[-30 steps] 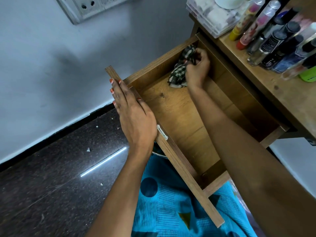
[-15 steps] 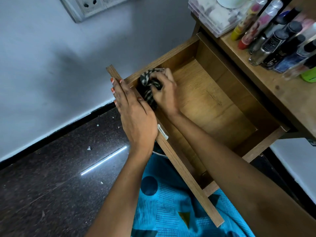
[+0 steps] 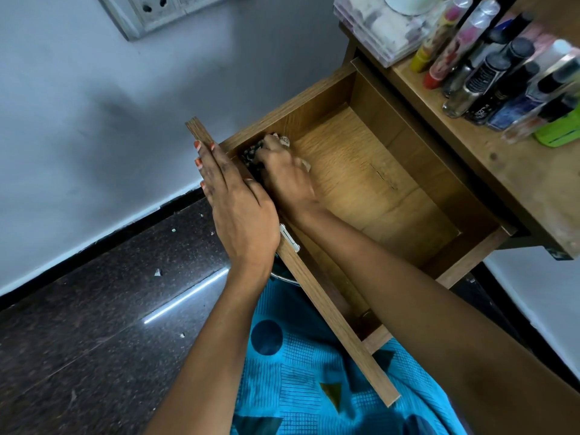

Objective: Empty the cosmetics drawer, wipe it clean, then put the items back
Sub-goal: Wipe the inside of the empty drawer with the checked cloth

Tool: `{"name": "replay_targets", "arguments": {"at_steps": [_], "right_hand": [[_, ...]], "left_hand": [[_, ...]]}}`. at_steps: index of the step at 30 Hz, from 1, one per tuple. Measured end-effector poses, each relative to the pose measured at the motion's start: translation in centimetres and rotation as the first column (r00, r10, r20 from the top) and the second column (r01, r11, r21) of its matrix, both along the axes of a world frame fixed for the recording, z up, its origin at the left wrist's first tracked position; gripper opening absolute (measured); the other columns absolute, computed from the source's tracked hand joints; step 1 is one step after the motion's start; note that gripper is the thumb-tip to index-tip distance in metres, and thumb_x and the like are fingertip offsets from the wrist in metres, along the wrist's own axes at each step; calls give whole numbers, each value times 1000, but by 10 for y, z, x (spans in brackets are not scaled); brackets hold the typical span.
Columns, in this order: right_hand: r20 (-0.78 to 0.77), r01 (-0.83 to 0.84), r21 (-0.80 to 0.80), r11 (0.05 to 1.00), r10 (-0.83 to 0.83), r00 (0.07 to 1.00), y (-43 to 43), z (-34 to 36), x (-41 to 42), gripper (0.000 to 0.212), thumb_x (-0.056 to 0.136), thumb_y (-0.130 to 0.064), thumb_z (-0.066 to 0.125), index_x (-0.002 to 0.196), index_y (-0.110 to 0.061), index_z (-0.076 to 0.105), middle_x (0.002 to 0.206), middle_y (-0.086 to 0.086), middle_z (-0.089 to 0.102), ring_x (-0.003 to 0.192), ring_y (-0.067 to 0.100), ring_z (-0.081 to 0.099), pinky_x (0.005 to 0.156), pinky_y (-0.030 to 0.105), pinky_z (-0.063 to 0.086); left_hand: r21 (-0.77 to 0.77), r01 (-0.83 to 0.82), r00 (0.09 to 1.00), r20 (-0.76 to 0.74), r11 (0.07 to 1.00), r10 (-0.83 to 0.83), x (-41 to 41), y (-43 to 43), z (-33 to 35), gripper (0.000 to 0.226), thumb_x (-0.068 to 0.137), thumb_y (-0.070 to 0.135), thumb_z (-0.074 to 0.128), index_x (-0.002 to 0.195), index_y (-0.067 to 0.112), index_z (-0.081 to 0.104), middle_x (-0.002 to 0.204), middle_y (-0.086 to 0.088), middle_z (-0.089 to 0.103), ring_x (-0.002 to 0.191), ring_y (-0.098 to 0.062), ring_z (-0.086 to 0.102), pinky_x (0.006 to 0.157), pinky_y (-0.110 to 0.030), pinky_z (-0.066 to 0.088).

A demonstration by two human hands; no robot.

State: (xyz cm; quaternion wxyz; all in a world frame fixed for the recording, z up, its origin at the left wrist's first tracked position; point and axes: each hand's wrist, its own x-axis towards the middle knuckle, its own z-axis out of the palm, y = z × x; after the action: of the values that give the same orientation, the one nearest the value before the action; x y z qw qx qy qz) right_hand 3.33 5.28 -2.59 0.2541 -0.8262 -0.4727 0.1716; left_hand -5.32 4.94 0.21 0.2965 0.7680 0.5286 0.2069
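Open brown wooden drawer (image 3: pixel 376 189): standing pulled out, its bare bottom showing. Bunched dark checked cloth (image 3: pixel 251 155): lying in the drawer's front left corner, against the front panel. Person's right hand (image 3: pixel 284 175): reaching into the drawer, fingers curling round the cloth and pressing it into that corner. Person's left hand (image 3: pixel 238 208): resting flat on top of the drawer's front panel, fingers straight and together. Worn wooden counter (image 3: pixel 518 183): sitting over the drawer's back end, carrying a row of cosmetic bottles (image 3: pixel 489 76) and a clear plastic box (image 3: pixel 373 29).
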Motion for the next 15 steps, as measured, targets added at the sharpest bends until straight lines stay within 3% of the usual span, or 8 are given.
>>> {"name": "replay_targets", "arguments": {"at_steps": [2,5,8,12,15], "right_hand": [[-26,26,-63,998,-27,999,5,3,-1,23,97,-19,37,106,-7,54,118,10,50,114,25,47,89,37,38],[-81,43,-55,998,-47,996,6,1,5,19,90,-8,44,104,-7,56,113,10,54,110,24,50,78,32,38],[-114,48,81,996,-38,993,2,-1,13,26,78,6,55,95,-8,69,103,8,59,101,24,56,78,31,44],[-297,130,225,966,-59,953,3,6,9,24,75,3,62,93,-8,73,84,-6,55,89,20,57,76,27,45],[-233,17,238,971,40,972,2,8,7,27,77,5,58,97,-6,72,87,4,53,91,25,57,79,38,48]], "left_hand": [[2,4,1000,-3,1000,-4,0,1,0,58,93,7,29,146,9,4,156,-6,-5,144,-17,-4,113,-23,-4],[-2,4,1000,3,1000,-4,0,0,1,58,94,8,29,146,9,3,156,-6,-6,144,-16,-5,114,-25,-3],[-1,3,1000,8,1000,-3,0,-1,0,58,94,8,29,146,9,3,156,-5,-6,144,-16,-5,114,-25,-3],[-4,-6,1000,16,1000,6,1,1,0,57,95,10,29,146,9,3,156,-6,-6,144,-17,-4,114,-25,-3],[-5,-9,1000,11,1000,9,2,0,1,57,95,10,29,146,10,3,156,-5,-6,144,-16,-4,114,-24,-4]]}}
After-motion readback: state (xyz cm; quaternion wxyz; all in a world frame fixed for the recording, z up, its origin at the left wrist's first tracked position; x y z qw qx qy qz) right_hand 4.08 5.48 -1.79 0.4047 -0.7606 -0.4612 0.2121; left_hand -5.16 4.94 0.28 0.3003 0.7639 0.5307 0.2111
